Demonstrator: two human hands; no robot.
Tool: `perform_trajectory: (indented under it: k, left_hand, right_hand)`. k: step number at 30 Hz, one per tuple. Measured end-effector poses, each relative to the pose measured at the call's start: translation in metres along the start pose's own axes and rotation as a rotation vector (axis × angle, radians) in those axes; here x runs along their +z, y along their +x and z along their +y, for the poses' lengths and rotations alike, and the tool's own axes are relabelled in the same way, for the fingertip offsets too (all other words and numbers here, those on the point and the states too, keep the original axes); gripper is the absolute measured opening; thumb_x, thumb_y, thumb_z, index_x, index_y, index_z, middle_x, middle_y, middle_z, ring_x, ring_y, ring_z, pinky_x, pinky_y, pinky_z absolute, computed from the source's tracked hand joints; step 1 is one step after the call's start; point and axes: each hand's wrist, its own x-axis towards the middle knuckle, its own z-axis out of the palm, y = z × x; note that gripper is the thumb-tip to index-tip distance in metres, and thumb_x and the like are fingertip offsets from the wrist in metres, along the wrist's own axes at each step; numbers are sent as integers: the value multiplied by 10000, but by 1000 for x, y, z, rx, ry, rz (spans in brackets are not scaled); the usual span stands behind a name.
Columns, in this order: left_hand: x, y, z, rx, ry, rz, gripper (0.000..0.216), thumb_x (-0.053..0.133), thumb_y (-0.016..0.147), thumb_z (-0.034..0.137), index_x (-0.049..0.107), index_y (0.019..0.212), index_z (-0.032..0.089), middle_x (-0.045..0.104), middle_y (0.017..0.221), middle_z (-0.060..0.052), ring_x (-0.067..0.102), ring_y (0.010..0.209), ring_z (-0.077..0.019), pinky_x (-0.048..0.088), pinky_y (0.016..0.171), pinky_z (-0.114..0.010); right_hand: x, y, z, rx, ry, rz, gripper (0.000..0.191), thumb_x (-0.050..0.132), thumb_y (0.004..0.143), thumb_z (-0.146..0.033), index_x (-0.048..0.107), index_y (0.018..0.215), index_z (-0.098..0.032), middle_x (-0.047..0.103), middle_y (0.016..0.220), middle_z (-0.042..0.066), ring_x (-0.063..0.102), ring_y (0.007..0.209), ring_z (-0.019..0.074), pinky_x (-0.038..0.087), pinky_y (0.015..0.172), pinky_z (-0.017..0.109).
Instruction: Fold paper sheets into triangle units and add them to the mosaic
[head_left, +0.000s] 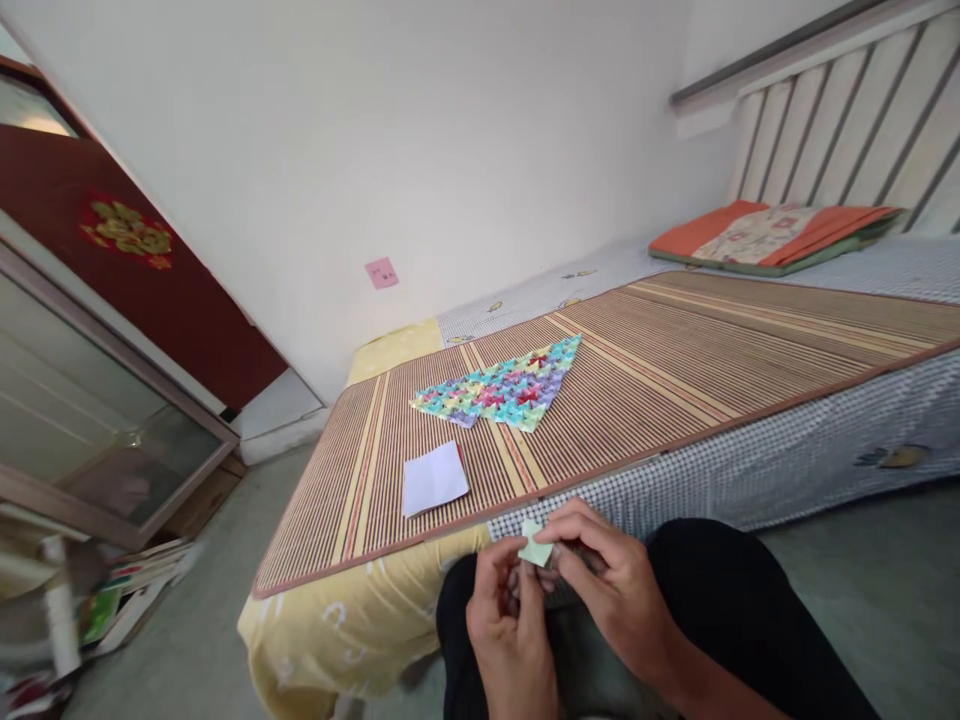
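Note:
A small pale green piece of folded paper [535, 545] is pinched between both hands, above my knees at the bed's edge. My left hand [510, 610] grips its lower left side with thumb and fingers. From the right, my right hand [607, 570] holds its edge between thumb and index finger. Beyond them on the bamboo mat [622, 430] lies a patchwork of many interlocked folded paper pieces [502, 385], in turquoise, purple, yellow and red. A stack of white paper squares [435, 478] sits on the mat, nearer to my hands.
Folded orange and green bedding [772, 237] rests at the bed's far right. A pink note [382, 273] is stuck on the white wall. At the left stand a dark red door [120, 230] and a glass-paned frame [97, 400], with books [127, 600] on the floor.

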Motion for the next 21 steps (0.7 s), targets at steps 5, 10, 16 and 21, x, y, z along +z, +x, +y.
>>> perform_trajectory:
  k: [5,10,16,21]
  left_hand:
    - [-5,1,-2,31,52,-10,192,690,889,357,740,956,185,683,795,-31,621,663,-160,508,658,-243]
    - [-9,4,-2,-45,37,-87,265,752,826,286,730,1070,184,712,903,-62,656,769,-182,526,715,-250]
    - [-8,8,5,-141,-99,-68,241,785,757,254,713,971,168,678,749,-14,629,664,-136,523,657,-222]
    - [-7,11,5,-170,-161,-79,201,811,733,269,713,872,162,663,651,1,623,614,-126,518,624,-215]
  right_hand:
    - [4,1,-3,131,225,-33,100,573,947,-232,669,928,-211,597,919,38,617,754,161,545,675,261]
    - [7,1,-5,259,270,14,85,652,889,-280,656,907,-197,631,877,39,629,799,179,556,720,273]
    - [8,2,-7,215,280,-27,72,627,897,-272,645,890,-202,623,886,32,630,765,164,561,687,264]
    - [7,4,-7,199,252,-52,45,597,904,-223,627,887,-195,595,864,19,608,687,139,549,636,254]
